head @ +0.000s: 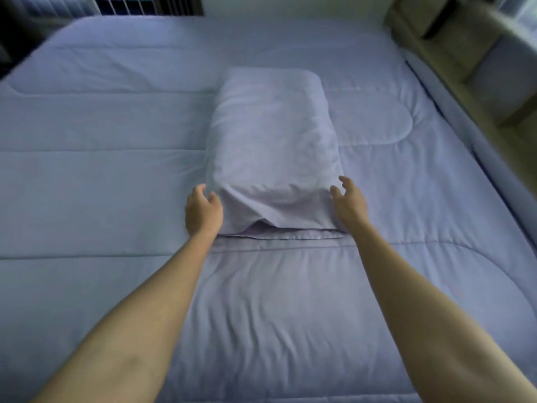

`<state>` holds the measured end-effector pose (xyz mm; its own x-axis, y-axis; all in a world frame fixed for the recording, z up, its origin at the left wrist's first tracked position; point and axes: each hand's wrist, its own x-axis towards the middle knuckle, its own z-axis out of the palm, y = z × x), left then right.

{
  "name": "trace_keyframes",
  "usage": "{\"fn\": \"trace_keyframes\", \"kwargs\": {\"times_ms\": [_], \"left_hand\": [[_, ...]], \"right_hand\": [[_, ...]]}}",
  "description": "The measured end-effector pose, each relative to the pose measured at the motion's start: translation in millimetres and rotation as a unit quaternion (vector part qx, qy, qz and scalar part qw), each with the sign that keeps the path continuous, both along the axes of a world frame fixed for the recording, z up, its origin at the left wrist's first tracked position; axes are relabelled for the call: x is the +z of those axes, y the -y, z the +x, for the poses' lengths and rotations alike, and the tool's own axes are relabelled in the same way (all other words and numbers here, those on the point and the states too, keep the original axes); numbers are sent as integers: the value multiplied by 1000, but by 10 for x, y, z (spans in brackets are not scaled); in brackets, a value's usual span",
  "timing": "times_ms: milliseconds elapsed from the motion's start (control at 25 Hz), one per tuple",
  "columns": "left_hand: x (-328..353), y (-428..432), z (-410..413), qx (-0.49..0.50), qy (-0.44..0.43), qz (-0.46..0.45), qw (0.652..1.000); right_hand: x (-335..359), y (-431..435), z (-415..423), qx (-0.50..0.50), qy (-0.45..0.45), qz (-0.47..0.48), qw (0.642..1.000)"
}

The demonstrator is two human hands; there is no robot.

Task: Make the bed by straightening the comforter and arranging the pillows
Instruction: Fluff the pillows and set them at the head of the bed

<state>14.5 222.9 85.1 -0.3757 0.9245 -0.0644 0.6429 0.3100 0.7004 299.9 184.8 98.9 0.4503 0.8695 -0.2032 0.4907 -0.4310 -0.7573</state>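
Pillow [273,146] is lying amid the comforter [116,175], left hand [203,212] and right hand [348,206] bracketing its near corners, fingers loosely open and empty, likely squaring it.

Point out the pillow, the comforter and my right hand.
pillow [273,135]: head view, middle of its top face.
comforter [101,175]: head view, flat stretch left of the pillow.
right hand [350,203]: head view, back of the hand.
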Motion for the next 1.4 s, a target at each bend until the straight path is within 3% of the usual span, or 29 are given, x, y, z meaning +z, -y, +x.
{"fn": "trace_keyframes", "kwargs": {"times_ms": [160, 360, 480, 720, 840, 1040, 1200, 1400], "left_hand": [[-193, -583, 64, -35, -9, -104, 994], [-453, -933, 103, -16, 4, -161, 987], [-523, -1050, 26, -23, 75, -154, 985], [-76, -894, 24, -66, -49, -93, 992], [307, -702, -75, -85, -74, -87, 990], [597, -41, -352, -101, -14, -82, 991], [354, 762, -509, -128, -15, -124, 984], [110, 1648, -649, -105, 12, -109, 988]], "right_hand": [[-205, -596, 99, -10, 60, -46, 997], [-488, -826, 114, -79, 11, -101, 992], [-492, -917, 131, -70, 26, -108, 991], [-113, -855, 102, -72, -49, -49, 995], [238, -651, 49, -45, -50, -32, 997], [639, 46, -24, -48, -84, -28, 995], [330, 928, -217, -61, -68, -110, 990], [28, 1742, -391, -78, -76, -94, 990]]}}
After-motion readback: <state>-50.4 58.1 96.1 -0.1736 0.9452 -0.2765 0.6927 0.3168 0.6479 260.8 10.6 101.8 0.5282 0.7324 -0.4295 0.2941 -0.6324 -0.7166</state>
